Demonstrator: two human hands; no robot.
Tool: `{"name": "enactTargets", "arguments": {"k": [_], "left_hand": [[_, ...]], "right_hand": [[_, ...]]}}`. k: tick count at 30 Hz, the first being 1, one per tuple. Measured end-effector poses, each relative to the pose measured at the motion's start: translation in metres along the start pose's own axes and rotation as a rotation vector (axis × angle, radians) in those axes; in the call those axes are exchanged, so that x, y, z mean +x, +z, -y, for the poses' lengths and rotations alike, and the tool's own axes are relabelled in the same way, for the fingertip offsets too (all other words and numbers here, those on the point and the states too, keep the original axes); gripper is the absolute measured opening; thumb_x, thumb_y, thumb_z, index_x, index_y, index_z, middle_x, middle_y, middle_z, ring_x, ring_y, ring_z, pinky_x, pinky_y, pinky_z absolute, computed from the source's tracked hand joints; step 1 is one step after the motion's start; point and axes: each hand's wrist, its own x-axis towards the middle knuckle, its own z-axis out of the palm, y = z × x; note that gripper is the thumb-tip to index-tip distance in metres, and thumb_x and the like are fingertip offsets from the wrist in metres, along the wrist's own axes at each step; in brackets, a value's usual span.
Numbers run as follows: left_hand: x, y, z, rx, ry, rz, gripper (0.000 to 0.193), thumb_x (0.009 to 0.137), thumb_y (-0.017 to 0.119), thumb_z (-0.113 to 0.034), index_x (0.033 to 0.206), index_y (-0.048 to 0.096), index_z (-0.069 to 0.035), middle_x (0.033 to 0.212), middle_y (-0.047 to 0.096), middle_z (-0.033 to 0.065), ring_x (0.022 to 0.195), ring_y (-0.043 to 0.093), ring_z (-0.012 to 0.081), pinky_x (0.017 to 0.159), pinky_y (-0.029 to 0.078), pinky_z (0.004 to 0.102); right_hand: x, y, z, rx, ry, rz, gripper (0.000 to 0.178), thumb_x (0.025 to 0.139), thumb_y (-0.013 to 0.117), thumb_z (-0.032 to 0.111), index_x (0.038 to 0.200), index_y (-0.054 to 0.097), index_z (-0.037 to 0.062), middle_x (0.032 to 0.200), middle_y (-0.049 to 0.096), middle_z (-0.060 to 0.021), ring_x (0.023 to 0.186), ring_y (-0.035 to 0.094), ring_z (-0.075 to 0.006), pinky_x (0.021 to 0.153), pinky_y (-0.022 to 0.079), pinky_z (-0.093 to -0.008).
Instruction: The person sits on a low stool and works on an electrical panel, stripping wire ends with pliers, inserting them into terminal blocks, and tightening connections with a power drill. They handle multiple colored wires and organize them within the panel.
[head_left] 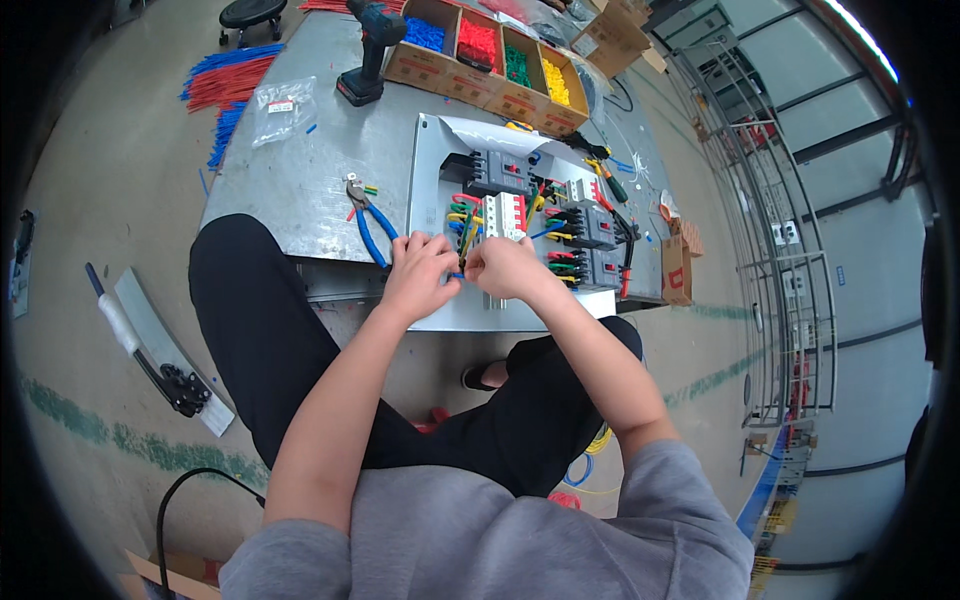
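Note:
A metal mounting plate (424, 185) lies across the table edge and over my lap, carrying several circuit breakers with coloured wires. At its near side, left of the white breaker with red levers (505, 216), my two hands work close together. A short bit of blue wire (456, 276) shows between them. The fingers of my left hand (420, 278) are bent and closed on it. My right hand (505, 268) pinches at its other side, fingertips partly hidden. Cutting pliers (368, 215) with blue handles lie just left of the plate, one handle reaching my left hand.
A cordless drill (372, 55) stands at the back left, beside cardboard bins (490, 88) of blue, red, green and yellow caps. Dark grey breakers (500, 172) sit farther up the plate. A screwdriver (612, 183) and red-black cutters (628, 235) lie right. Bundled wires (228, 82) hang at left.

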Motion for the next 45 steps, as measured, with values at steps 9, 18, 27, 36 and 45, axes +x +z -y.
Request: {"name": "enactTargets", "arguments": {"k": [9, 18, 27, 36, 45], "left_hand": [[0.001, -0.001, 0.0, -0.035, -0.033, -0.007, 0.019, 0.08, 0.085, -0.021, 0.091, 0.072, -0.012, 0.109, 0.067, 0.0007, 0.118, 0.057, 0.0283, 0.111, 0.035, 0.048], [0.008, -0.006, -0.004, -0.022, -0.111, 0.026, 0.03, 0.083, 0.085, -0.023, 0.11, 0.08, -0.012, 0.115, 0.074, 0.0039, 0.114, 0.056, 0.0298, 0.108, 0.037, 0.0444], [0.004, 0.005, 0.002, -0.033, -0.031, -0.007, 0.018, 0.081, 0.08, -0.022, 0.089, 0.069, -0.011, 0.106, 0.069, 0.0029, 0.115, 0.057, 0.0308, 0.108, 0.036, 0.0477], [0.003, 0.004, 0.007, -0.037, -0.059, 0.024, 0.018, 0.08, 0.08, -0.022, 0.091, 0.071, -0.01, 0.118, 0.07, 0.001, 0.125, 0.054, 0.0302, 0.116, 0.031, 0.0485], [0.004, 0.008, 0.007, -0.03, -0.04, 0.011, 0.018, 0.082, 0.077, -0.022, 0.091, 0.067, -0.01, 0.12, 0.07, 0.0007, 0.129, 0.052, 0.0309, 0.119, 0.028, 0.05]], "right_hand": [[0.009, -0.018, 0.034, -0.276, 0.06, 0.034, 0.028, 0.09, 0.075, 0.03, 0.106, 0.084, 0.0088, 0.111, 0.083, -0.014, 0.11, 0.079, -0.0334, 0.118, 0.035, -0.0616], [0.033, -0.049, 0.078, -0.486, 0.068, 0.238, 0.037, 0.087, 0.079, 0.029, 0.12, 0.085, 0.0125, 0.128, 0.082, -0.0125, 0.123, 0.077, -0.0303, 0.127, 0.028, -0.0572], [0.028, -0.031, 0.015, -0.185, 0.147, 0.208, 0.031, 0.086, 0.087, 0.044, 0.111, 0.088, 0.0259, 0.115, 0.084, -0.0025, 0.117, 0.076, -0.0295, 0.11, 0.04, -0.0624], [0.043, -0.034, 0.024, -0.245, 0.201, 0.277, 0.034, 0.086, 0.09, 0.044, 0.114, 0.088, 0.0237, 0.113, 0.084, -0.0059, 0.119, 0.075, -0.0326, 0.115, 0.029, -0.0728], [0.043, -0.039, 0.027, -0.279, 0.193, 0.261, 0.053, 0.08, 0.094, 0.044, 0.123, 0.084, 0.0137, 0.127, 0.082, -0.0094, 0.127, 0.073, -0.0334, 0.121, 0.028, -0.0651]]}}
